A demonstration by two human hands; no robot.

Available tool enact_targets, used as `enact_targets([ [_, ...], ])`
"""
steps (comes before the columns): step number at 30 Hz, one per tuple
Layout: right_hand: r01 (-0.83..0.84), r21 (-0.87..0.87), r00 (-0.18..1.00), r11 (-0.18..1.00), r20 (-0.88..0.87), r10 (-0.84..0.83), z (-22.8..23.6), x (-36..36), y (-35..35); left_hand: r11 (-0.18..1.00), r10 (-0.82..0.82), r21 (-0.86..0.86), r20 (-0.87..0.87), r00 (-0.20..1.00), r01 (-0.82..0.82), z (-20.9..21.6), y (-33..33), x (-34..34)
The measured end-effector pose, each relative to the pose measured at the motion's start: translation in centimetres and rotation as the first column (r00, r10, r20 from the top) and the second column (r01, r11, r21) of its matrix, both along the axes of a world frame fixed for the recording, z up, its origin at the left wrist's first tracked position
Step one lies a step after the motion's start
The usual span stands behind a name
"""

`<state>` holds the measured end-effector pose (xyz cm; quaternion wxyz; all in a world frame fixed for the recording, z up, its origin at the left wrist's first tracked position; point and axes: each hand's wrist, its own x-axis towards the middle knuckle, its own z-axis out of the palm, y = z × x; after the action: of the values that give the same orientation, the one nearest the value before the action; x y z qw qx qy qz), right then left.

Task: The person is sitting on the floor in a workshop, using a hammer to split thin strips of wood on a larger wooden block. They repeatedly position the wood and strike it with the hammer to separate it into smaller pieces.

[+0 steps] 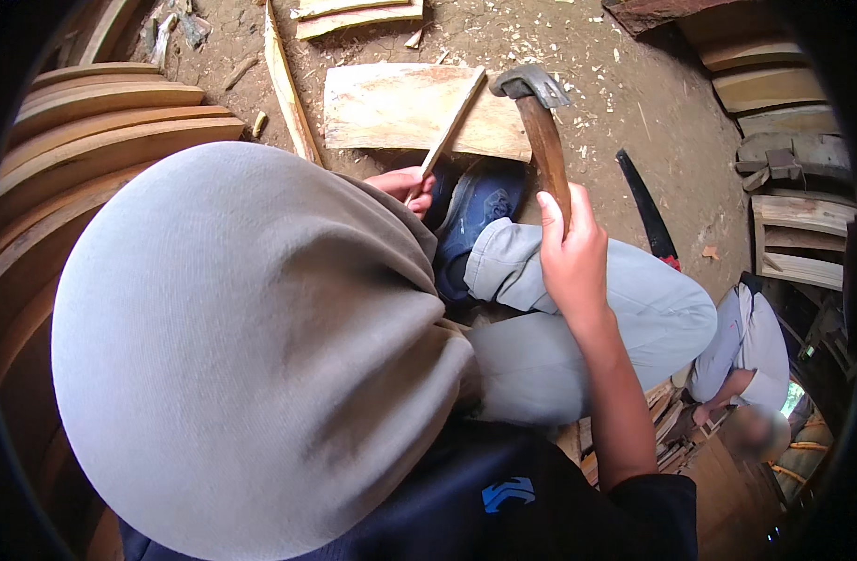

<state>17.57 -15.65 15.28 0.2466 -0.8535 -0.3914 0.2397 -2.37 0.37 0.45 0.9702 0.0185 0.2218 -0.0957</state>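
Right hand (pixel 571 252) grips adze handle (pixel 546 150); left hand (pixel 400 184) pinches wood strip (pixel 452 123).

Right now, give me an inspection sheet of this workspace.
Surface: bare dirt ground strewn with wood chips.
Job's things: a thin wooden strip stands tilted on a wooden block; an adze with a metal head and wooden handle is raised above it.
Clutter: a dark saw blade on the ground, loose offcuts beyond the block.
Grippers: left hand grips the strip's lower end; right hand grips the adze handle.
Cables: nothing seen.
Surroundings: stacked curved planks on the left, more planks on the right, another person crouched lower right.
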Motion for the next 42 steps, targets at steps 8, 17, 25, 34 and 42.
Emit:
enact_targets([
  [8,-0.118,-0.039,0.991,0.992,-0.064,0.115,-2.1,0.2,-1.0,0.997,0.072,-0.014,0.088,0.994,-0.071,-0.8,-0.6,-0.2],
  [17,-0.172,-0.002,0.984,0.985,0.047,0.172,-3.7,-0.7,-1.2,0.979,0.119,0.166,0.019,0.993,-0.121,-1.5,-1.1,0.0],
  [25,-0.158,0.017,0.985,0.987,0.067,0.157,-3.9,-1.5,-1.6,0.963,0.105,0.259,-0.102,0.989,-0.076,-0.7,-0.8,0.3],
  [34,-0.164,-0.059,0.982,0.985,0.079,0.169,-4.5,-2.0,-1.7,0.995,0.088,0.057,0.004,0.996,-0.088,-1.0,-0.1,0.3],
  [42,-0.153,-0.064,0.986,0.986,0.061,0.157,-4.2,-2.4,-1.4,0.994,0.099,-0.050,-0.014,0.995,-0.099,-1.6,-0.3,0.3],
])
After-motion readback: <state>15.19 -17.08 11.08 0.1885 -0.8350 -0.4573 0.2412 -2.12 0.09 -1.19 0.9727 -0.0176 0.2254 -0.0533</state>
